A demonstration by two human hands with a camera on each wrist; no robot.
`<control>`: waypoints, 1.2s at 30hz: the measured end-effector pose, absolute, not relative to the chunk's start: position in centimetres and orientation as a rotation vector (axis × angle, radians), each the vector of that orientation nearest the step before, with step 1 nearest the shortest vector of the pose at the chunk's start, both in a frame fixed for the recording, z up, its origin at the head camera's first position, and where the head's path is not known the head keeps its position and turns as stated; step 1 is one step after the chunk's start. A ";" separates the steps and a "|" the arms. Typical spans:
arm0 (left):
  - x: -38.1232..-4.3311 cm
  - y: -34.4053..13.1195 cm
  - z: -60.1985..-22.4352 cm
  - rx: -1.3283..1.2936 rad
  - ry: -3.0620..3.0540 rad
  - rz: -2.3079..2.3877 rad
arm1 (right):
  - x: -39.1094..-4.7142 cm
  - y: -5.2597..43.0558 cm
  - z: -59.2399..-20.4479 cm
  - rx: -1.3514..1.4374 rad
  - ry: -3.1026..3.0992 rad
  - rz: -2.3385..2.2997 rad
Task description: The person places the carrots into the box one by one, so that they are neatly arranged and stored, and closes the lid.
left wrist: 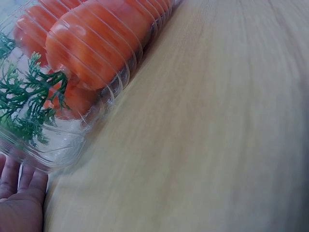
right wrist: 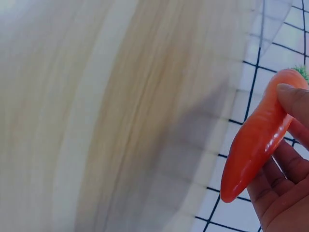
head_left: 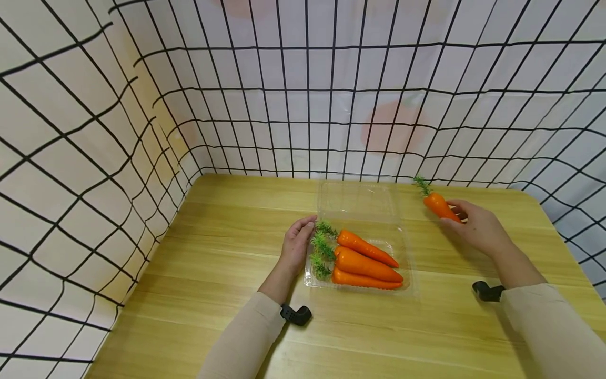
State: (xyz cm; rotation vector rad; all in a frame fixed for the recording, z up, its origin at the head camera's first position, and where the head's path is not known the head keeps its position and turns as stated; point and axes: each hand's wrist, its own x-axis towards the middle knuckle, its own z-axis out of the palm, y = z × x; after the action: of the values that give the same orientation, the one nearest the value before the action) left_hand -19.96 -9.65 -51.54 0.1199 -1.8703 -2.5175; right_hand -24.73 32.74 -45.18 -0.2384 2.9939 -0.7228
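My right hand holds an orange carrot with a green top, above the right part of the table. In the right wrist view the thumb presses on the carrot near its leafy end, fingers behind it. A clear plastic clamshell box lies with its lid folded back. Three carrots lie in it side by side, leaves to the left, tips to the right. My left hand is at the box's left side; its fairly straight fingers touch the box wall.
A light wood-grain table carries everything. Black wire grid panels stand along its back and sides, with pale sheeting behind. Each wrist wears a black device, one on the left and one on the right.
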 end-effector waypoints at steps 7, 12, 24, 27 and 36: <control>-19.9 -9.6 -51.4 0.126 -1.866 -2.526 | -24.1 31.2 -44.2 -0.273 3.000 -0.759; -19.9 -9.6 -51.5 0.122 -1.852 -2.544 | -23.6 30.0 -43.5 -0.295 3.013 -0.762; -19.9 -9.6 -51.4 0.132 -1.847 -2.541 | -21.9 27.6 -41.9 -0.411 3.028 -0.798; -19.8 -9.6 -51.3 0.122 -1.859 -2.539 | -21.4 27.0 -41.5 -0.454 3.030 -0.797; -19.8 -9.6 -51.3 0.104 -1.882 -2.515 | -20.2 24.9 -40.7 -0.591 3.004 -0.796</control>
State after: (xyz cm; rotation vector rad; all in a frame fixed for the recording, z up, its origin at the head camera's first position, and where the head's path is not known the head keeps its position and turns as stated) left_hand -19.77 -9.59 -51.34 0.1044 -1.8824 -2.5148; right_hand -20.17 24.94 -40.72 -0.5910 3.0038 -0.7960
